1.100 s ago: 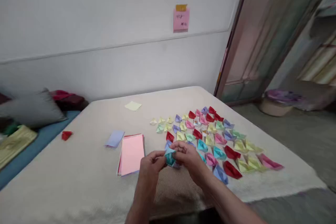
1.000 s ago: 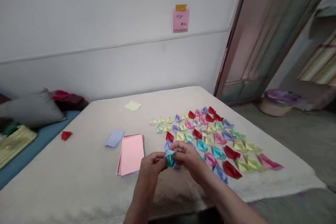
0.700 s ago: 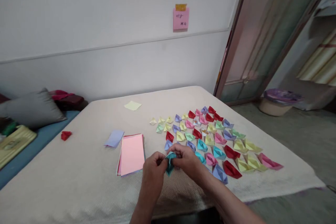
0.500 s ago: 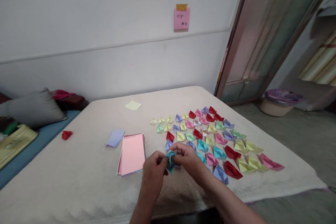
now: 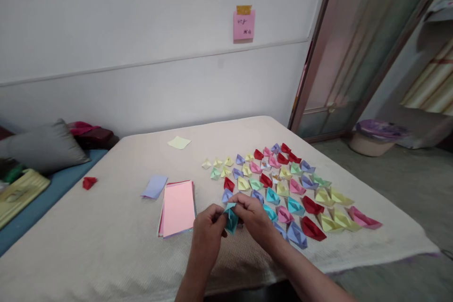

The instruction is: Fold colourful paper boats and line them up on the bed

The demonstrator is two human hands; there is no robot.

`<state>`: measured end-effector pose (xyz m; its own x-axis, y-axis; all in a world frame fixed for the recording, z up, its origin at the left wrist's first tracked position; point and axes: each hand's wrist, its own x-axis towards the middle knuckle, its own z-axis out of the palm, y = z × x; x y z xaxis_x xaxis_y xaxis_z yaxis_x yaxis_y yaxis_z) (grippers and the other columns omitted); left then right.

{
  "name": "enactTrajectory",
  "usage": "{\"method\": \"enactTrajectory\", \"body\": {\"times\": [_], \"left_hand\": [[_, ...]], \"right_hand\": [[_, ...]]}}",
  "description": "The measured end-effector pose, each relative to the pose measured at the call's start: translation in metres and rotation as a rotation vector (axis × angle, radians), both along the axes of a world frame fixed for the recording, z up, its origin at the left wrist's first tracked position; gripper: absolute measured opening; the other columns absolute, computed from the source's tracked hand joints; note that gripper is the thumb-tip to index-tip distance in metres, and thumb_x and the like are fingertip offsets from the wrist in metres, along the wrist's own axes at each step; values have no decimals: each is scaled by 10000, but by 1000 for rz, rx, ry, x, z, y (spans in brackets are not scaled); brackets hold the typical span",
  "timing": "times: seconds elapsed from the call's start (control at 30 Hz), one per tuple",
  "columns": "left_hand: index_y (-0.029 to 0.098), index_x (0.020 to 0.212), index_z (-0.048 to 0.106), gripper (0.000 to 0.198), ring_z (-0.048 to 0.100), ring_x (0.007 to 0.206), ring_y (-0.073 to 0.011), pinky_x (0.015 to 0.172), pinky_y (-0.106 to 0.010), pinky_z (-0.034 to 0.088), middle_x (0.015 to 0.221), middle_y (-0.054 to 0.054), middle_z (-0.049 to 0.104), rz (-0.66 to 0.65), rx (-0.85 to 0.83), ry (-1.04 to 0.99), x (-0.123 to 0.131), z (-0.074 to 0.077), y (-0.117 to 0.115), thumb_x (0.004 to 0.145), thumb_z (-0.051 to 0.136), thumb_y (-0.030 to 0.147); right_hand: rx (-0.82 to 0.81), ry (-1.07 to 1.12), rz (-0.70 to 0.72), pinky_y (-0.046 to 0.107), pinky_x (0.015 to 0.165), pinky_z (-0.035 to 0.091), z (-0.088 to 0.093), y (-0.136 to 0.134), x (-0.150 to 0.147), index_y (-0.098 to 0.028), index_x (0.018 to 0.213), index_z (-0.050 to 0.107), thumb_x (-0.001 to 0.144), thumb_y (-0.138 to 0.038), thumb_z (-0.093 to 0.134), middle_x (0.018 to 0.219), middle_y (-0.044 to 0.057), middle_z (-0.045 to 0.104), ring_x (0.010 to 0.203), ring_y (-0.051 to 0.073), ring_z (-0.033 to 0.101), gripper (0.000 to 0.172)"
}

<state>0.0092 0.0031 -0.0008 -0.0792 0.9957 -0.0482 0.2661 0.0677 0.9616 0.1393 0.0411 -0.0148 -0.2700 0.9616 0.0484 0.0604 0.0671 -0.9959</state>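
Between my two hands is a small folded teal paper boat (image 5: 231, 221), held above the near part of the cloth-covered surface. The fingers of my left hand (image 5: 209, 226) pinch its left side. My right hand (image 5: 253, 214) grips the other side, thumb and fingers closed on the paper. Just beyond and to the right of my hands stand rows of folded paper boats in several colours, such as a red boat (image 5: 313, 228) and a blue-violet boat (image 5: 297, 235). A stack of pink paper sheets (image 5: 179, 207) lies left of my left hand.
A lilac paper piece (image 5: 155, 187) lies beside the stack, a pale yellow sheet (image 5: 179, 142) farther back. At the far left are a crumpled-looking red paper piece (image 5: 89, 182) and a grey cushion (image 5: 47, 146). A pink note (image 5: 244, 25) is taped to the wall. A bin (image 5: 378, 139) stands on the floor.
The teal paper boat has turned slightly and looks a little more spread between my fingers. Both hands keep their hold in nearly the same place.
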Motion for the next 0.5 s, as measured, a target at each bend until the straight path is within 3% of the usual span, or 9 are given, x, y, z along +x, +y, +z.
{"method": "enactTrajectory", "body": {"times": [0.23, 0.5], "left_hand": [[159, 622, 565, 169, 435, 469, -86, 439, -190, 351, 505, 39, 480, 18, -4, 17, 0, -5, -1, 747, 520, 263], [159, 612, 554, 207, 460, 438, -94, 417, -198, 345, 486, 23, 518, 47, -43, 11, 0, -6, 2, 755, 511, 302]], "right_hand": [[8, -17, -9, 180, 418, 262, -2, -1, -2, -160, 627, 539, 623, -102, 464, 471, -71, 412, 446, 72, 363, 95], [-68, 14, -7, 191, 422, 313, 0, -1, -3, -159, 627, 555, 690, -205, 506, 467, -59, 464, 436, 80, 424, 92]]}}
